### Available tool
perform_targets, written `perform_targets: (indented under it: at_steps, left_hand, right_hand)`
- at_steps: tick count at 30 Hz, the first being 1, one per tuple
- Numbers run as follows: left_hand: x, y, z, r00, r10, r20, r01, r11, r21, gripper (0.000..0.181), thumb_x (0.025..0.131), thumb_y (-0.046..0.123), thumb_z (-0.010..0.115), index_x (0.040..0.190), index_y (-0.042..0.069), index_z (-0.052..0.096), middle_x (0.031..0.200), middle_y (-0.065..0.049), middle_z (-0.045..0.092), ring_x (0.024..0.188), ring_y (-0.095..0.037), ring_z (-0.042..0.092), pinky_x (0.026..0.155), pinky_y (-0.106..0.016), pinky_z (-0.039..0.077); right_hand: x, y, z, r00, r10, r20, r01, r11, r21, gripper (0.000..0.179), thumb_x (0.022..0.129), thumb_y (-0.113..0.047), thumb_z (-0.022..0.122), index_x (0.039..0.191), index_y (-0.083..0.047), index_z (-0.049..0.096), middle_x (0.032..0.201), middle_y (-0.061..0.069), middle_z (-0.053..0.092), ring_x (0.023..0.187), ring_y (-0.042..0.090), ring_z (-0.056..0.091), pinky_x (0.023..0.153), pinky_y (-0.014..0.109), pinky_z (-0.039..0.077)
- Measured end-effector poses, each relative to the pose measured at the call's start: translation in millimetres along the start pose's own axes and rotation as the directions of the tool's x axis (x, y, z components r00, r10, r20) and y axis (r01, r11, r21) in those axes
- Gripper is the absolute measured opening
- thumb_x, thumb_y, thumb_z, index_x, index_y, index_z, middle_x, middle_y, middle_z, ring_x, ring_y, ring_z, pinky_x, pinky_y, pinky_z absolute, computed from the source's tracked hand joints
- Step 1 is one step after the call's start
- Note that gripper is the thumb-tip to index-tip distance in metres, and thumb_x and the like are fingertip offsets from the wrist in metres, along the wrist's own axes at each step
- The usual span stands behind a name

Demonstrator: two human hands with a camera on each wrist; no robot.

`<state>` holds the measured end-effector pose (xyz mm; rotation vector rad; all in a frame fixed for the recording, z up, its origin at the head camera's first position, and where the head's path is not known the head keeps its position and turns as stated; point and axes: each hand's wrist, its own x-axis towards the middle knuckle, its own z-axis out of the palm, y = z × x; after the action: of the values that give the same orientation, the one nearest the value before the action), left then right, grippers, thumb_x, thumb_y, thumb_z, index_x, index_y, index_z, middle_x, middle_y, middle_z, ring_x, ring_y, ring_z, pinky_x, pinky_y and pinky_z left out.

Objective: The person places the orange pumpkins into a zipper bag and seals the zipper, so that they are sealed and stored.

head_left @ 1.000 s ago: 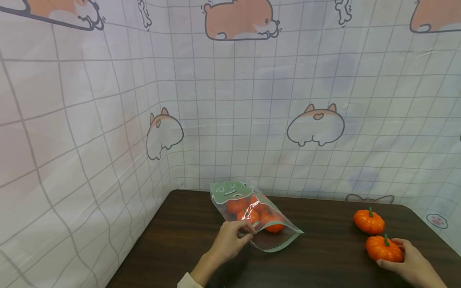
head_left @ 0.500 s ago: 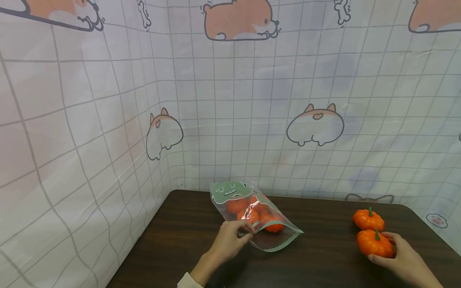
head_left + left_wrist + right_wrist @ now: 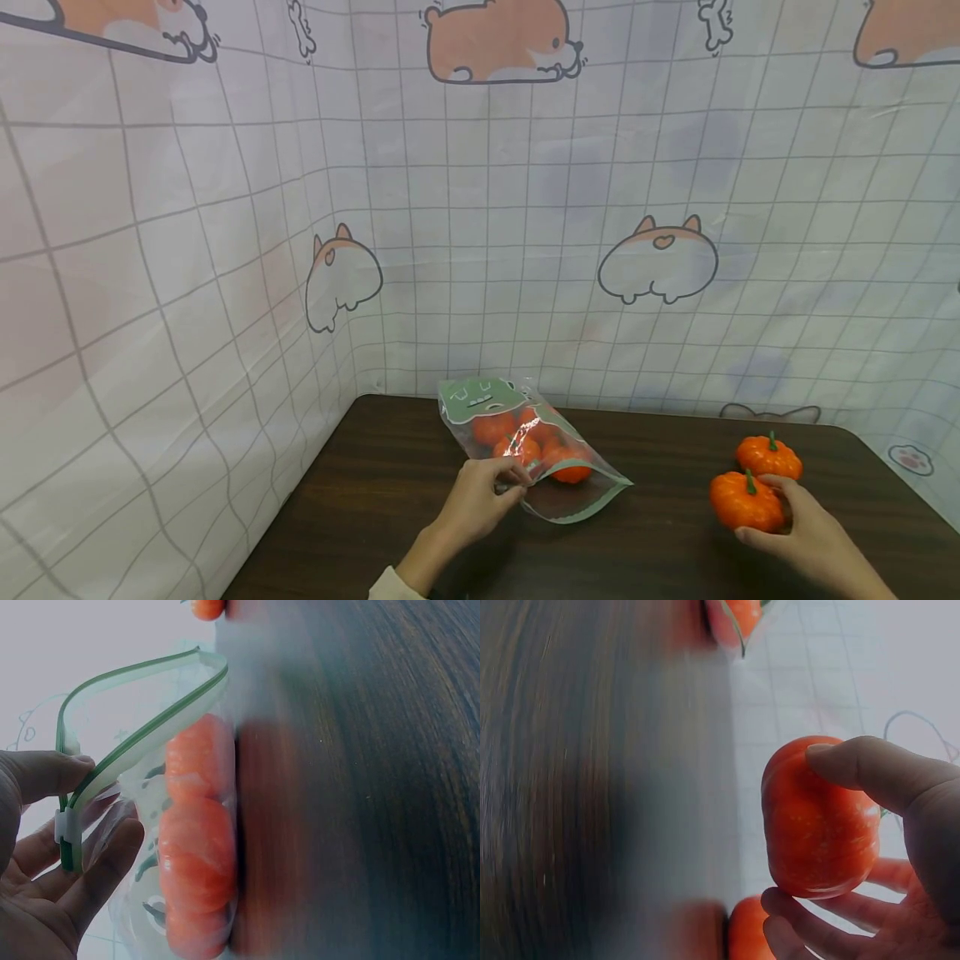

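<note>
I've got my left hand (image 3: 480, 496) pinching the bag (image 3: 480, 400), probably so it gapes, right hand (image 3: 806, 529) gripping a pumpkin (image 3: 742, 502).

There is one zip bag (image 3: 480, 400), with one white slider (image 3: 67, 825), on one counter (image 3: 660, 558). Inside the bag, at least four pumpkins (image 3: 516, 451) are visible; I cannot tell the exact number. Outside it, at the right, there are two more: one near pumpkin (image 3: 742, 503) and one far pumpkin (image 3: 765, 455).
</note>
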<state>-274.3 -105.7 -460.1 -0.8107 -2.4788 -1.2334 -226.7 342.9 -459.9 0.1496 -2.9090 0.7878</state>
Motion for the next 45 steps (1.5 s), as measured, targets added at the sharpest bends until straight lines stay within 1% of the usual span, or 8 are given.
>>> perform_targets:
  at_steps: [10, 17, 24, 26, 32, 38, 42, 45]
  left_hand:
    - [4.7, 2.3, 1.5, 1.0, -0.001, -0.002, 0.001, 1.0, 0.006, 0.012, 0.089, 0.005, 0.076, 0.092, 0.017, 0.076, 0.092, 0.003, 0.08, 0.086, -0.003, 0.072, 0.078, -0.021, 0.058]
    - [5.1, 2.3, 2.9, 1.0, 0.003, -0.001, -0.003, 1.0, 0.002, 0.011, 0.09, 0.006, 0.076, 0.093, 0.016, 0.076, 0.092, 0.002, 0.08, 0.086, -0.004, 0.072, 0.076, -0.019, 0.057]
    - [3.7, 1.8, 3.2, 1.0, 0.014, -0.011, -0.014, 1.0, 0.016, 0.013, 0.089, 0.005, 0.076, 0.092, 0.018, 0.075, 0.092, 0.004, 0.079, 0.087, -0.001, 0.071, 0.075, -0.019, 0.056]
    - [3.3, 2.5, 2.8, 1.0, 0.012, -0.014, -0.012, 1.0, 0.014, 0.014, 0.089, 0.005, 0.076, 0.092, 0.018, 0.075, 0.091, 0.004, 0.079, 0.087, -0.001, 0.071, 0.075, -0.019, 0.056]
    - [3.0, 4.3, 1.8, 1.0, 0.01, -0.019, -0.01, 1.0, 0.012, 0.013, 0.089, 0.005, 0.077, 0.092, 0.018, 0.075, 0.091, 0.003, 0.079, 0.087, -0.001, 0.071, 0.074, -0.018, 0.056]
    - [0.8, 3.0, 1.4, 1.0, 0.003, -0.016, -0.003, 1.0, 0.01, 0.011, 0.089, 0.007, 0.077, 0.092, 0.018, 0.076, 0.091, 0.001, 0.079, 0.083, 0.0, 0.07, 0.072, -0.018, 0.055]
    - [-1.4, -0.8, 0.4, 1.0, -0.008, -0.01, 0.008, 1.0, 0.004, 0.01, 0.09, 0.009, 0.077, 0.092, 0.018, 0.075, 0.091, 0.0, 0.079, 0.083, 0.0, 0.07, 0.072, -0.018, 0.056]
    - [-1.8, -3.5, 0.6, 1.0, -0.012, -0.005, 0.012, 1.0, 0.004, 0.012, 0.089, 0.008, 0.077, 0.092, 0.019, 0.075, 0.092, 0.003, 0.079, 0.085, 0.0, 0.07, 0.072, -0.019, 0.055]
  right_hand:
    - [4.4, -25, 6, 0.999, -0.031, 0.024, 0.03, 0.998, 0.056, 0.091, 0.087, -0.044, 0.08, 0.147, 0.007, 0.035, 0.142, 0.041, 0.045, 0.112, 0.048, 0.062, 0.079, 0.054, 0.055]
    - [5.1, -40, 13, 0.996, -0.044, 0.08, 0.036, 0.994, 0.099, 0.09, 0.086, -0.045, 0.08, 0.148, 0.004, 0.037, 0.145, 0.037, 0.046, 0.116, 0.046, 0.061, 0.083, 0.055, 0.057]
    - [3.3, -56, 26, 0.987, -0.107, 0.117, 0.084, 0.978, 0.189, 0.086, 0.083, -0.044, 0.083, 0.147, -0.004, 0.042, 0.146, 0.025, 0.052, 0.114, 0.027, 0.063, 0.078, 0.028, 0.055]
    - [4.5, -61, 29, 0.981, -0.134, 0.139, 0.1, 0.969, 0.226, 0.084, 0.083, -0.043, 0.083, 0.146, -0.005, 0.042, 0.146, 0.024, 0.053, 0.112, 0.022, 0.063, 0.077, 0.025, 0.054]
    - [9.7, -76, 40, 0.957, -0.224, 0.183, 0.165, 0.942, 0.291, 0.078, 0.085, -0.041, 0.082, 0.145, -0.009, 0.045, 0.141, 0.017, 0.059, 0.111, 0.011, 0.063, 0.079, 0.025, 0.053]
    - [14.3, -93, 54, 0.924, -0.318, 0.213, 0.208, 0.884, 0.418, 0.075, 0.087, -0.032, 0.081, 0.146, -0.005, 0.044, 0.133, 0.015, 0.061, 0.105, 0.001, 0.061, 0.078, 0.026, 0.055]
    - [18.7, -106, 66, 0.922, -0.327, 0.209, 0.211, 0.873, 0.439, 0.075, 0.086, -0.034, 0.082, 0.145, -0.007, 0.045, 0.13, 0.014, 0.063, 0.104, 0.002, 0.062, 0.079, 0.027, 0.055]
    - [21.8, -116, 75, 0.933, -0.301, 0.198, 0.195, 0.884, 0.425, 0.075, 0.085, -0.038, 0.082, 0.144, -0.008, 0.047, 0.133, 0.013, 0.063, 0.106, 0.007, 0.063, 0.079, 0.026, 0.055]
